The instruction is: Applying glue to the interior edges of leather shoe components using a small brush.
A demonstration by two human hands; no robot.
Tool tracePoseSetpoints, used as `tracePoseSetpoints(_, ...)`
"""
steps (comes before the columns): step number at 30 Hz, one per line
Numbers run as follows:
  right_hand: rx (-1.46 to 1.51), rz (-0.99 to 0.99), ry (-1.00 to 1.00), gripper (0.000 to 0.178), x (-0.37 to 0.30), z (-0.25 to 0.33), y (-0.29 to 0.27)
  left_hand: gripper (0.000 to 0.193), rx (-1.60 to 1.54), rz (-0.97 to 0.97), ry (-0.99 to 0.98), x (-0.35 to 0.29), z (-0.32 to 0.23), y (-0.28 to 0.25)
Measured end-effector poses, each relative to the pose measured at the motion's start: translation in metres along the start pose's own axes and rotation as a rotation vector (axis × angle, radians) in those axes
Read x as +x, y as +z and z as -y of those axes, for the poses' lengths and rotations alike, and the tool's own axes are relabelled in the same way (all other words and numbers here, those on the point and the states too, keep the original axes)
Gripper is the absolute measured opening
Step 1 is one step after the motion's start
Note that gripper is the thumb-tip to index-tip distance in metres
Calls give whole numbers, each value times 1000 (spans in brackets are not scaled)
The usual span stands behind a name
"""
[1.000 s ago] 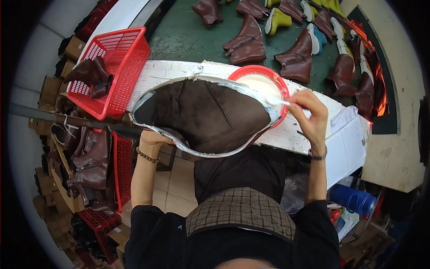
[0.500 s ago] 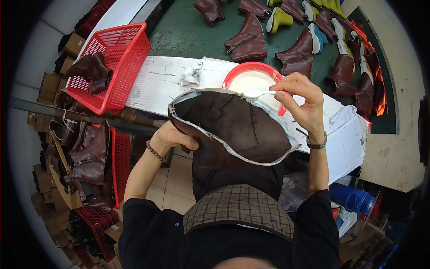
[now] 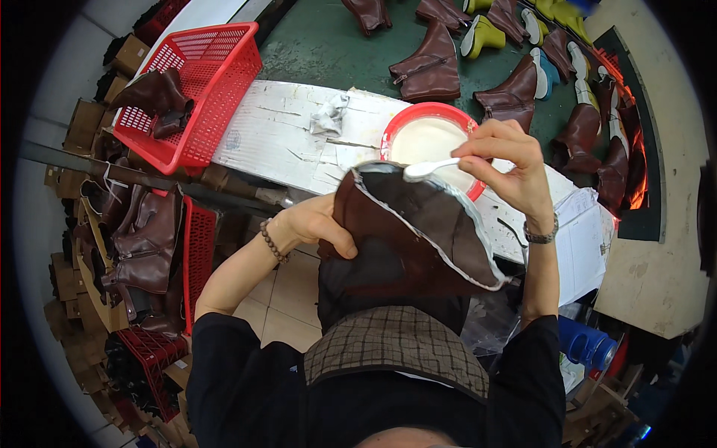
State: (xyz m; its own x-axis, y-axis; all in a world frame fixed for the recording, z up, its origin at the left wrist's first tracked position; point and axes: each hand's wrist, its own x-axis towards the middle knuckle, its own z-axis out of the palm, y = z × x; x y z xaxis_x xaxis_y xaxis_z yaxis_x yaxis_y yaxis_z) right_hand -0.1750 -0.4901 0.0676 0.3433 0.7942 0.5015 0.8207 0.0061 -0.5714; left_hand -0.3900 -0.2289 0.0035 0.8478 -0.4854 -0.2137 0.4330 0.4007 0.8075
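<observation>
A green table [image 3: 321, 56] strewn with brown boots [image 3: 429, 67] spreads across the far side of a workshop, fronted by a white board [image 3: 261, 123]. At the left stands a red basket [image 3: 224, 101], another boot lying in it.

Nearer the worker, a brown upper [image 3: 373, 231] is held over the lap, just off the board's near edge, its open side turned up. Brushing such a rim well would seem to call for thin, unbroken strokes, the edge held steady and turned to meet each pass, with drips kept off the outer face. The upper is smooth and glossy outside, dark and matte within, its wavy rim lined in white and tapering to a point at the right.

Just beyond sits a red-rimmed bowl [image 3: 409, 110] of creamy white liquid. The left hand [image 3: 317, 228] grips the upper's side, thumb pressed on the outer face, the other fingers mostly hidden. The right hand [image 3: 515, 160] pinches, thumb against fingers. A crumpled cloth [image 3: 328, 118] lies on the board. Smallest is the white brush [image 3: 432, 169] in that pinch, its head at the far rim; whether it touches cannot be told.
</observation>
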Motion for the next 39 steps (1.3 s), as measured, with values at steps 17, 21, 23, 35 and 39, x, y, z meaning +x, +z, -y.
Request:
tracePoseSetpoints(17,462,-599,793,21,-140,-127,43,66,834,-1059,615,31,-91,-149)
tracePoseSetpoints(21,436,-703,837,19,-129,-124,54,53,1215,-1274,701,72,-112,-236)
tracePoseSetpoints(23,452,-691,860,19,-122,-125,56,50,1320,-1346,674,83,-112,-260)
tracePoseSetpoints(35,397,-730,874,19,-129,-120,56,33,1700,-1636,731,-9,-197,-222)
tracePoseSetpoints(39,441,-692,822,19,-127,-129,60,58,1626,-1830,-481,-194,-188,-315)
